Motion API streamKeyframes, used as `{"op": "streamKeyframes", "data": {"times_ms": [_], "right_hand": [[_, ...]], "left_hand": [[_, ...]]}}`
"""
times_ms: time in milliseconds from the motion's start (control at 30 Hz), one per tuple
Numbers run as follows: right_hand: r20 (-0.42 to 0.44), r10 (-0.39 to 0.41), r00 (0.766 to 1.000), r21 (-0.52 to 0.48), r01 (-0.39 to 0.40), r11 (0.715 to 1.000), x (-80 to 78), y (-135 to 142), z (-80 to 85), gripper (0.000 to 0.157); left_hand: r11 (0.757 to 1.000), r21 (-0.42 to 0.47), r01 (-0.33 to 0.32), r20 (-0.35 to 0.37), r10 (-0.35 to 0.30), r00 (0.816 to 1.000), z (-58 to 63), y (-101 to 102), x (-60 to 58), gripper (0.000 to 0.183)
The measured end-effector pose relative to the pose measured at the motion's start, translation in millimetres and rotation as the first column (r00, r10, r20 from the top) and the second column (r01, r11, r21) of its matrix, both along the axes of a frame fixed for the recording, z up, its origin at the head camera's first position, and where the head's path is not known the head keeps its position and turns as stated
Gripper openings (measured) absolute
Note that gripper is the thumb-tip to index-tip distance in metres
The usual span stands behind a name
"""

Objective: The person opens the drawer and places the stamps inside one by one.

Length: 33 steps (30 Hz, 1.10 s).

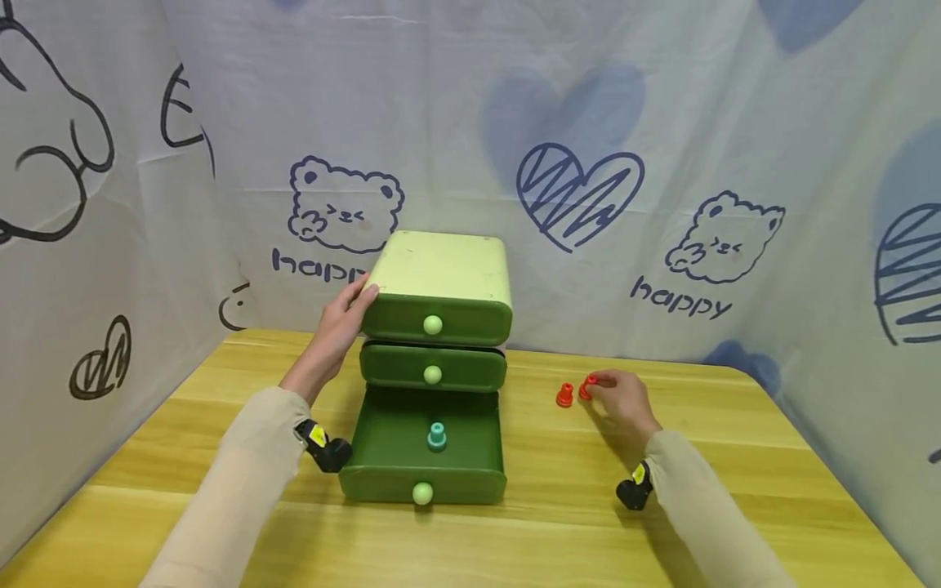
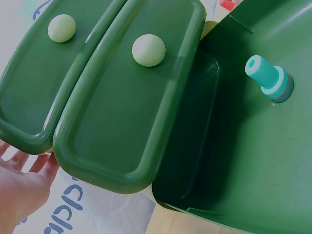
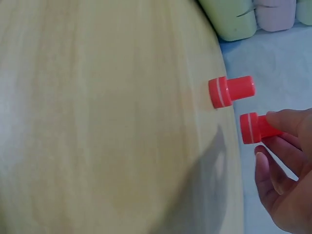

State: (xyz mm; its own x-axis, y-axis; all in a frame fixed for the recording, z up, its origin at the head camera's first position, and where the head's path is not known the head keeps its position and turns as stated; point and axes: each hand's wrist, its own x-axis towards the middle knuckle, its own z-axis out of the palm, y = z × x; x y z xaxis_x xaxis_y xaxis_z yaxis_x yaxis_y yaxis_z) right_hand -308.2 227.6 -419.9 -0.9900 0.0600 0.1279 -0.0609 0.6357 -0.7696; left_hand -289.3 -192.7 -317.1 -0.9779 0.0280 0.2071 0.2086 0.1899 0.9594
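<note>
A small drawer cabinet [image 1: 448, 265] with green drawer fronts stands on the table. My left hand [image 1: 341, 325] rests against its upper left side, fingers fairly straight and the thumb near the top front edge. The bottom drawer [image 1: 470, 482] is pulled out, and a teal stamper [image 2: 269, 78] stands upright inside it. Right of the cabinet, my right hand [image 1: 623, 400] pinches a red stamper [image 3: 251, 128] by its narrow top between thumb and fingers. A second red stamper [image 1: 564, 395] stands on the table just left of it, apart from the hand.
The upper drawer [image 1: 397, 320] and middle drawer [image 1: 393, 365] are pushed in, each with a round pale knob. Behind the wooden table [image 1: 559, 531] hangs a printed white cloth [image 1: 456, 106], which also runs along both sides.
</note>
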Motion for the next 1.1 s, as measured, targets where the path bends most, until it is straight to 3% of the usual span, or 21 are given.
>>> {"op": "streamKeyframes", "data": {"times_ms": [267,667,800,1100], "right_hand": [[-0.116,0.052,0.992,0.058,-0.045,0.997,-0.6,-9.4,21.2,0.031],[-0.100,0.203,0.974,0.046,-0.199,0.979,18.8,-60.6,50.7,0.026],[-0.110,0.263,0.959,0.025,-0.262,0.965,27.0,-74.0,55.5,0.022],[-0.159,0.418,0.894,0.047,-0.416,0.908,39.8,-101.9,61.5,0.019]], "left_hand": [[1.000,0.007,0.003,0.002,-0.003,1.000,-0.2,-0.8,-2.0,0.064],[1.000,0.006,-0.006,0.006,0.006,1.000,-1.6,-0.5,-3.3,0.064],[1.000,0.007,-0.005,0.004,0.005,1.000,-1.3,-0.1,-2.7,0.064],[1.000,0.007,-0.007,0.000,0.007,1.000,-0.9,0.3,-2.7,0.065]]}}
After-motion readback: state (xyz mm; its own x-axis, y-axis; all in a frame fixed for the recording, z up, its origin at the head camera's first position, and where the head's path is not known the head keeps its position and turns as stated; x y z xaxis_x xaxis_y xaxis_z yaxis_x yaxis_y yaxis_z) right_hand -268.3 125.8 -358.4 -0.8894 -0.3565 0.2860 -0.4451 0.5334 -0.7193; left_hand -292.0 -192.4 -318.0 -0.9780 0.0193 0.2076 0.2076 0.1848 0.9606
